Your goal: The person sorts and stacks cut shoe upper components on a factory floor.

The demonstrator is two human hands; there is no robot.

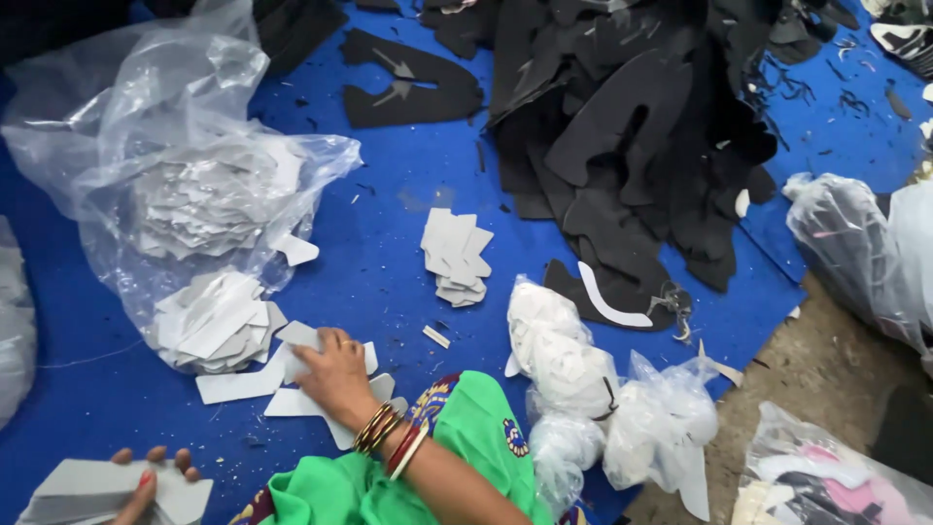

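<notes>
Grey cut pieces (292,374) are being gathered from the blue mat (389,253), which is judged to be the step in hand. The right hand (335,374) is laid flat over a few loose grey pieces, fingers spread and pressed down on them, not closed around any one. The left hand (146,476) is seen at the bottom edge, fingers curled over the top of a stack of grey pieces (107,491), which is clamped against the palm.

Just left of the right hand a heap of like pieces (209,321) spills from the mouth of a clear plastic bag (175,146), inside which more of them are bunched. A smaller pile of grey pieces (455,258) lies apart, nearer the middle of the mat. Beyond it a large heap of black cut shapes (622,126) is spread across the upper mat, and small knotted bags of white pieces (564,355) stand to the right of a green sleeve (466,428).

For the next move, it is judged that the loose pieces under the right hand would have to be slid together, pinched up at their edges and squared onto the held stack; being thin and flat on the mat, they may be hard to lift singly and could fan out
</notes>
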